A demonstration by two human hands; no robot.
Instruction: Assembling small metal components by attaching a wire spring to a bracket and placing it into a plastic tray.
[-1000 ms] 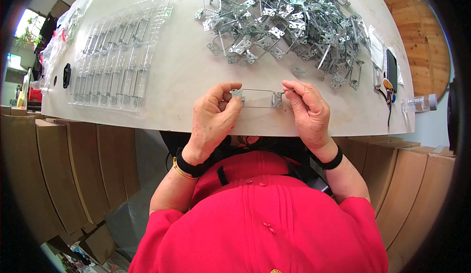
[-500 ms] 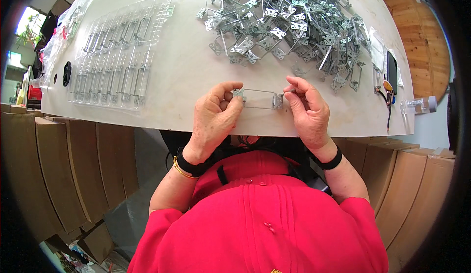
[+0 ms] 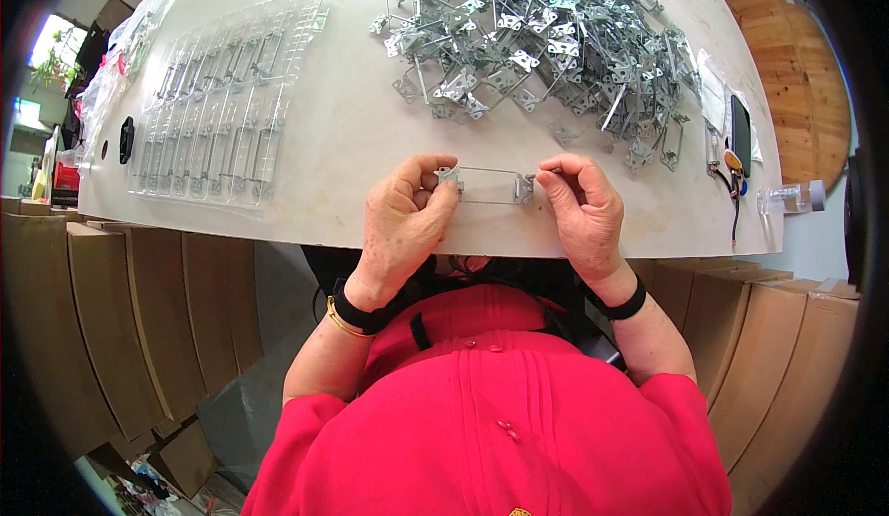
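Observation:
Over the near edge of the table I hold a wire-frame metal bracket [image 3: 489,203], two thin parallel rods with a small plate at each end. My left hand [image 3: 400,220] is closed, pinching the bracket's left end plate between thumb and fingertips. At the other end, the thumb and fingers of my right hand [image 3: 588,215] are pinched together at the right plate [image 3: 524,189]. Beyond the hands lies a large tangled heap of similar metal brackets [image 3: 546,44]. A clear plastic tray [image 3: 294,39] at the left holds rows of brackets in its slots.
On the white table [image 3: 343,118], a phone [image 3: 739,125], a small tool with a cable [image 3: 733,169] and a clear bottle [image 3: 792,198] lie at the right. A black object [image 3: 126,139] sits at the left edge. Cardboard boxes [image 3: 111,321] stand below on both sides.
The fingers of my right hand have come down slightly and closed in at the bracket's right end. My left hand stays in place with its grip.

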